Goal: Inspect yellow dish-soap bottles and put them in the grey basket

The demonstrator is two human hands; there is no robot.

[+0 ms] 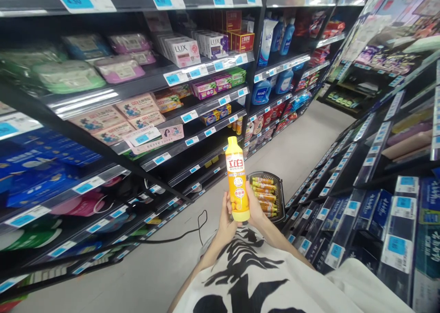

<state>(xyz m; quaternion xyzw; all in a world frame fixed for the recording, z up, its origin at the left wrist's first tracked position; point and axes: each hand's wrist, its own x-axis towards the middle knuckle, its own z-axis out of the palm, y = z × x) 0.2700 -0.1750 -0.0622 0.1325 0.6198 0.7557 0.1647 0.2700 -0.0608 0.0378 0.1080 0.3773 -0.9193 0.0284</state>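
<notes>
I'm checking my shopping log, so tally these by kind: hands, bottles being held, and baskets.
Hands: 2 (left hand, right hand)
Held bottles: 1 (yellow bottle)
Baskets: 1 (dark basket)
Total: 4
The packed bottles inside the basket are partly hidden, so they are left out.

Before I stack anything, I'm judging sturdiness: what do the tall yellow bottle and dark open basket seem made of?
Tall yellow bottle: likely smooth, glossy plastic, from its sheen. Dark open basket: probably dull plastic, from its thick rim; coated metal possible.
</notes>
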